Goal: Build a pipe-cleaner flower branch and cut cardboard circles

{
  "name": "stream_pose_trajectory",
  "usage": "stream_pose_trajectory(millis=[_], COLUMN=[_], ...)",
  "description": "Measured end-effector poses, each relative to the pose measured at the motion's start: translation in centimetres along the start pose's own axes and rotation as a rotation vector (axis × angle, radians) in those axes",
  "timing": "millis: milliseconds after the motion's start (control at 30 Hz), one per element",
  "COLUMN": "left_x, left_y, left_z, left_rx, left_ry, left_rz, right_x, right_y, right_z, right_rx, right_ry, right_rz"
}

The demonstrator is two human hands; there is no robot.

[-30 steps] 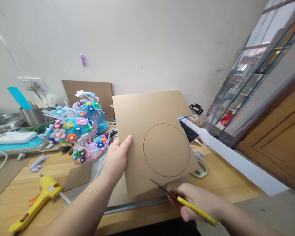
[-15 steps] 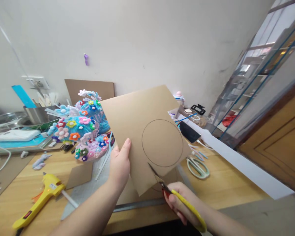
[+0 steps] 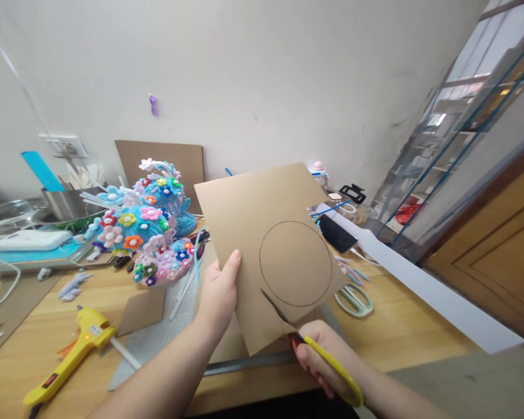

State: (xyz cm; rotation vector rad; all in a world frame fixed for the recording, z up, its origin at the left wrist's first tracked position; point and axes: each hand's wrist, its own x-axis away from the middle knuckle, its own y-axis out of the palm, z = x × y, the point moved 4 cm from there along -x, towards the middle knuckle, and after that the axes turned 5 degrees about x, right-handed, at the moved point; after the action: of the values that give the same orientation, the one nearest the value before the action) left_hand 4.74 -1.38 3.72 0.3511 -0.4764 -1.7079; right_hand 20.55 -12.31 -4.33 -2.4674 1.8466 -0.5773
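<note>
A tan sheet of cardboard (image 3: 248, 215) is raised over the table, tilted, with a circle drawn on its right part. My left hand (image 3: 220, 291) grips its left edge, thumb on top. Yellow-handled scissors (image 3: 334, 369) are in my right hand (image 3: 317, 355), fingers wrapped in the handles. One dark blade lies over the cardboard just below the circle, and the sheet's lower edge sits between the blades. The other blade is hidden beneath the sheet.
A yellow glue gun (image 3: 76, 355) lies at the left front. Fuzzy flower decorations (image 3: 144, 227) stand behind it. To the right are green-handled scissors (image 3: 353, 299), a phone (image 3: 337, 234) and a long white strip (image 3: 436, 291). A grey cutting mat (image 3: 148, 346) lies below.
The cardboard has shifted right and slightly down with my left hand. The scissors' blades now reach farther into the sheet's lower edge.
</note>
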Motion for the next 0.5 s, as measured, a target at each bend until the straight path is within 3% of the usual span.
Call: stream_pose_trajectory(millis=[133,300,400,500], left_x=[0.2,0.6,0.8,0.9], left_y=[0.0,0.1,0.0,0.0], left_z=[-0.1,-1.0,-1.4,-1.6], left_rx=[0.027,0.056,0.047,0.036], left_ry=[0.017,-0.006,-0.006,-0.003], left_rz=[0.046,0.041,0.055,0.071], right_x=[-0.1,0.5,0.4,0.0], right_y=[0.3,0.2,0.3,0.6], right_z=[0.3,-2.6,-3.6,-3.0], right_rx=[-0.039,0.003,0.087,0.218], right_ry=[-0.038,-0.075,0.088,0.296], right_rz=[-0.033,-0.114,-0.044,0.105])
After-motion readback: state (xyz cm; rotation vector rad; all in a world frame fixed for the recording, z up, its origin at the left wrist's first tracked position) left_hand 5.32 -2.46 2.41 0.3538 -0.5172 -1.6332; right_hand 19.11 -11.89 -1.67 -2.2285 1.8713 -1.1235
